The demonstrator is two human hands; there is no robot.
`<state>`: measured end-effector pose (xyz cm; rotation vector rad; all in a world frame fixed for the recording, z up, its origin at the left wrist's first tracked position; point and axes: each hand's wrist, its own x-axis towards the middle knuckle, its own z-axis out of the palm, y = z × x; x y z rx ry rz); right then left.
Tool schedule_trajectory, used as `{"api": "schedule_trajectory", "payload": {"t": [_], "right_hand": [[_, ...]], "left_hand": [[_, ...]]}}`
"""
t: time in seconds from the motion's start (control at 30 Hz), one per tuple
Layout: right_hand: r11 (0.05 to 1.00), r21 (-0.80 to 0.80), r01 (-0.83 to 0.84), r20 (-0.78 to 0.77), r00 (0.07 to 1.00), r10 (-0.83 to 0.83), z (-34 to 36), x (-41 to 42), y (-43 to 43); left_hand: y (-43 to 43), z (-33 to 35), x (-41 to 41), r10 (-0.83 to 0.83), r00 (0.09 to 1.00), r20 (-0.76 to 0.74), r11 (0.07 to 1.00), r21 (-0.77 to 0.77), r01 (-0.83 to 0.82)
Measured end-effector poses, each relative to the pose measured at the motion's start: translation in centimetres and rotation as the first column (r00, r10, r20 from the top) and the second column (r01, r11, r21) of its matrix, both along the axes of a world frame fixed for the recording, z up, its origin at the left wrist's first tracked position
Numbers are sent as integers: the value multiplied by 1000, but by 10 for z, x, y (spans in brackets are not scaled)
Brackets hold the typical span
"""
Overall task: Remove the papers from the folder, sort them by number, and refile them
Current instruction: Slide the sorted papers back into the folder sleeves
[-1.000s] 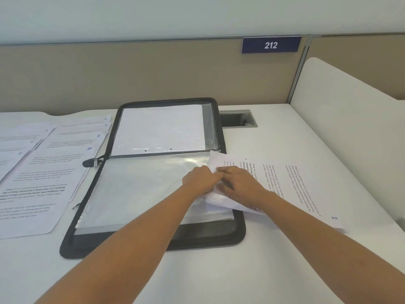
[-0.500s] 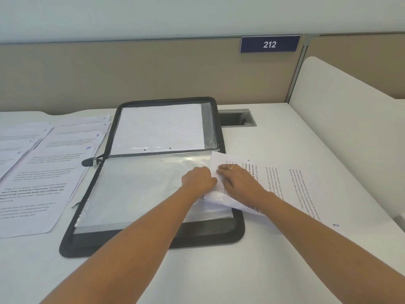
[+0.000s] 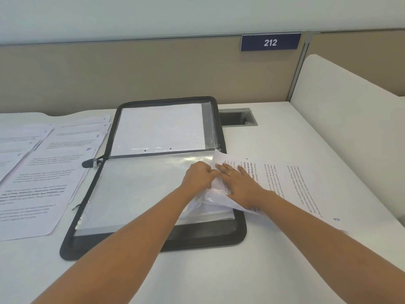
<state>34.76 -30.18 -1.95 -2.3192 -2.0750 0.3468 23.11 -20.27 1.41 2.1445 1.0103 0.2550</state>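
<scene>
Little has shifted since a second ago: both hands stay at the sleeve's (image 3: 142, 189) mouth, and the sheet (image 3: 295, 185) marked 2 sits about where it was, its left end over the folder's (image 3: 197, 240) right edge and the rest on the desk. Left hand (image 3: 198, 177) is curled, seemingly pinching the plastic's lip. Right hand (image 3: 240, 184) lies flat with straight fingers pressing the sheet. I judge the sheet light and limp, likely to buckle against clingy film, so it is best held flat near its leading edge while the lip is lifted. Other papers (image 3: 43, 183) lie left of the folder.
</scene>
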Motion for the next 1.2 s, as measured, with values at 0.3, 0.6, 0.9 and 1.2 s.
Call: {"api": "schedule_trajectory", "payload": {"t": [0.3, 0.6, 0.9, 1.2], "right_hand": [[993, -41, -109, 55, 992, 112, 22, -4, 20], [990, -4, -140, 9, 990, 140, 13, -1, 33], [991, 33, -127, -188, 973, 131, 11, 1, 21], [986, 3, -166, -59, 984, 165, 7, -2, 22]], "left_hand": [[4, 7, -3, -48, 987, 156, 999, 0, 49], [9, 4, -14, -67, 980, 186, 996, 72, 54], [33, -33, -64, -228, 973, 48, 880, 438, 184], [21, -36, -74, -336, 927, -166, 866, 333, 374]]}}
